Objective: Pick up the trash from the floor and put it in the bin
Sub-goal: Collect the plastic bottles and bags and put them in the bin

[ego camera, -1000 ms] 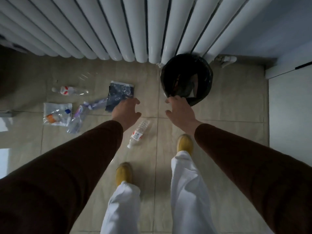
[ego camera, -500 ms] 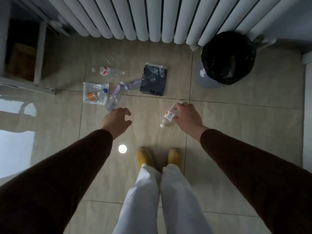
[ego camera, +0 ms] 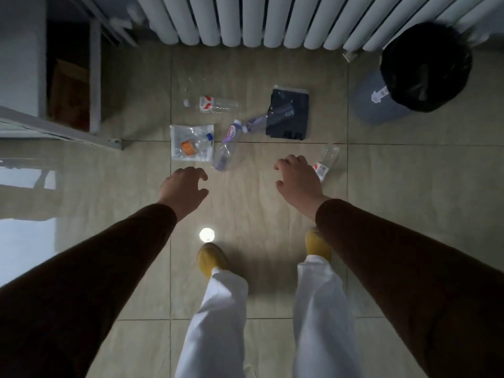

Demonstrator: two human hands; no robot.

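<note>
Trash bottles [ego camera: 228, 145] lie on tile, purple label's writing too blurred.

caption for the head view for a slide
Both hands open above littered bottles, bin at right.

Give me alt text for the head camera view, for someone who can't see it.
Seen from above, a person's left hand and right hand reach down, open and empty, toward trash on a tiled floor: plastic bottles, a clear bag and a dark packet. A black-lined bin stands at upper right beside a white radiator.
</note>
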